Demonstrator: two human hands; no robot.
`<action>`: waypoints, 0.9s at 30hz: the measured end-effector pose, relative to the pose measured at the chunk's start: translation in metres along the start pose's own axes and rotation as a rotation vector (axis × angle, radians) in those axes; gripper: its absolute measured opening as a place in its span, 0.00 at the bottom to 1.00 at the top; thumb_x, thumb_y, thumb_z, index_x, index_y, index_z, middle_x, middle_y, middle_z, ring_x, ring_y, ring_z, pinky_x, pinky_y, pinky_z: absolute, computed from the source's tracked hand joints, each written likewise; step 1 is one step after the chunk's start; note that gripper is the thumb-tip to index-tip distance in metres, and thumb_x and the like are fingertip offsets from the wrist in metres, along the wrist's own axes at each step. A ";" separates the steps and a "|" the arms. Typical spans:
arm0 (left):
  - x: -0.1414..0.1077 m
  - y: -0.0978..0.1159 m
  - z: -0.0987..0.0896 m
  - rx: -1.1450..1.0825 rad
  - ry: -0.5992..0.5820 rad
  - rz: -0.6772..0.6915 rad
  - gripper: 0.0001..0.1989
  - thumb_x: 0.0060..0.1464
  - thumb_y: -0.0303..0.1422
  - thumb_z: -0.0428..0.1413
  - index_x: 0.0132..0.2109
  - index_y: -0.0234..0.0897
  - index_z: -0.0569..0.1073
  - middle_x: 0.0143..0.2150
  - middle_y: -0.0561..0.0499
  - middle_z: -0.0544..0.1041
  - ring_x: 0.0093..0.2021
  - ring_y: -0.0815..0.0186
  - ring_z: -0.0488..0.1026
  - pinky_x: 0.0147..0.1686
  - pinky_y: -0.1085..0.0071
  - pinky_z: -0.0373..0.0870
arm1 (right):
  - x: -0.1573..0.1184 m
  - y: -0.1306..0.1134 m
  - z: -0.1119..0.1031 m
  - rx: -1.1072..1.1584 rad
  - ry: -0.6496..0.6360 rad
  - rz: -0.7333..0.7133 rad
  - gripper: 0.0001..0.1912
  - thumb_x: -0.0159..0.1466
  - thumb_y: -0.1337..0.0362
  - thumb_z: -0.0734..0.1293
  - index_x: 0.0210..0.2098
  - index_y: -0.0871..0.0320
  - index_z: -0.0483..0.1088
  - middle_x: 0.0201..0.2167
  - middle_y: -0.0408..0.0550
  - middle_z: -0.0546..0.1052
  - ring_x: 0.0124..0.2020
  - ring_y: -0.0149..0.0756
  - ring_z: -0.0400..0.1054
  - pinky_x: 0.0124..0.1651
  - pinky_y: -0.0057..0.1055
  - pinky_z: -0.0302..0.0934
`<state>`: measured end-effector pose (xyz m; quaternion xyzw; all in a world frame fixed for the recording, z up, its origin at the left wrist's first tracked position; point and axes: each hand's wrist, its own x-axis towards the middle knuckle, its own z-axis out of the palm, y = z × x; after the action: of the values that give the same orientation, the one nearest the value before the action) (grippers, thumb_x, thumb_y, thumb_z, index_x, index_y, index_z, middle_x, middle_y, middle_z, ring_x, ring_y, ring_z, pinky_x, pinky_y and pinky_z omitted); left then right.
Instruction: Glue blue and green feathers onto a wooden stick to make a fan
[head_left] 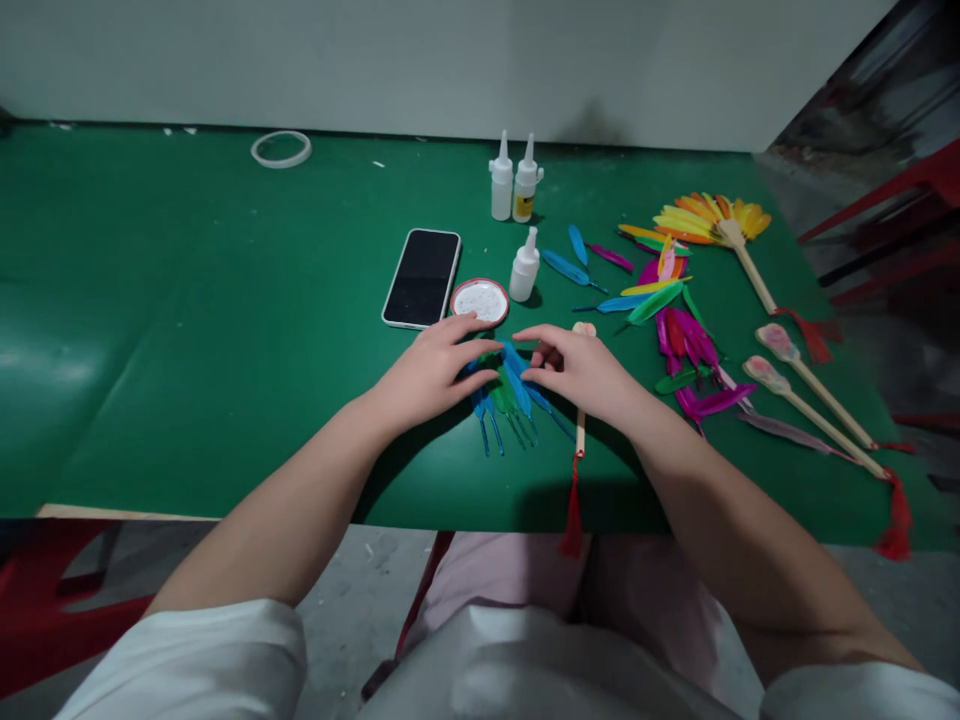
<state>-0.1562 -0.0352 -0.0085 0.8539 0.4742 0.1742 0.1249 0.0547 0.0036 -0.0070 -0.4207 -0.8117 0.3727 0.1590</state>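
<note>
A small row of blue feathers (517,368) and green feathers (504,388) lies on the table in front of me, quills toward me. My left hand (424,372) rests at their left side, fingers spread and thumb apart. From the right, my right hand (581,368) reaches to the blue feathers with thumb and index finger apart and the other fingers curled. Both hands seem to touch the feathers, without a visible grip. A wooden fan handle (580,432) with a red tassel (572,515) lies partly hidden beneath my right hand.
Beyond my hands are a phone (422,278), a round red-rimmed lid (480,300) and a white dropper bottle (524,268), with two more bottles (501,190) behind. Loose coloured feathers (660,300), a yellow feather fan (739,245) and two tasselled handles (817,415) lie right. A ring (281,150) lies far left.
</note>
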 end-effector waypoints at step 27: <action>0.000 0.001 -0.009 -0.078 -0.117 -0.322 0.23 0.54 0.41 0.52 0.56 0.42 0.64 0.28 0.54 0.73 0.27 0.67 0.68 0.26 0.74 0.57 | -0.007 -0.006 0.012 -0.243 -0.078 -0.389 0.10 0.61 0.61 0.64 0.39 0.57 0.73 0.35 0.48 0.72 0.38 0.36 0.64 0.40 0.31 0.58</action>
<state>-0.1588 -0.0351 0.0006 0.7703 0.5895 0.1201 0.2115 0.0490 -0.0099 -0.0100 -0.2578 -0.9219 0.2508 0.1443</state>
